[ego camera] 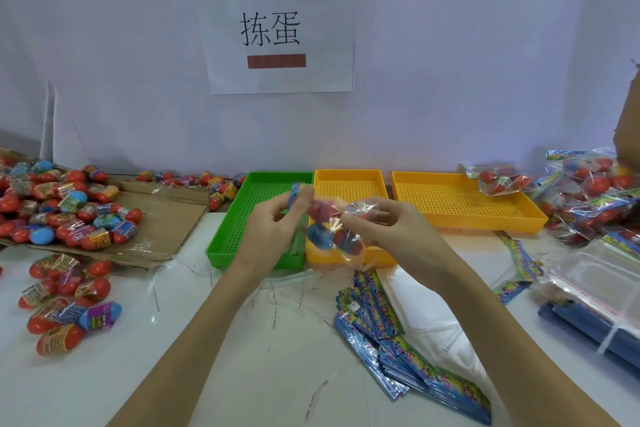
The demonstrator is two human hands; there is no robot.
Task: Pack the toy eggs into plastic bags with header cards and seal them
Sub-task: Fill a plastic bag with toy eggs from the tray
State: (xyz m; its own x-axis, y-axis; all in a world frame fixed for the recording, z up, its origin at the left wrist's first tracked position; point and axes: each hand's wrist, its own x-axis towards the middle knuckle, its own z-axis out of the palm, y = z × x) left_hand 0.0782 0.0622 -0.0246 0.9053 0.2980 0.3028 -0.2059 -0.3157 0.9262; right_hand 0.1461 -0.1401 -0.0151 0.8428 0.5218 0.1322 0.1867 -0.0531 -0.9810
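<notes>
I hold a clear plastic bag with several toy eggs inside, raised above the trays in the middle of the view. My left hand pinches its colourful header card end at the upper left. My right hand grips the bag's right side, fingers curled into the plastic. Loose wrapped toy eggs are heaped on flattened cardboard at the left, and more loose eggs lie on the table nearer me. A stack of header cards lies on the table below my right forearm.
A green tray, a yellow tray and a second yellow tray stand side by side at the back. Packed bags pile up at the right, above empty clear bags. A paper sign hangs on the wall.
</notes>
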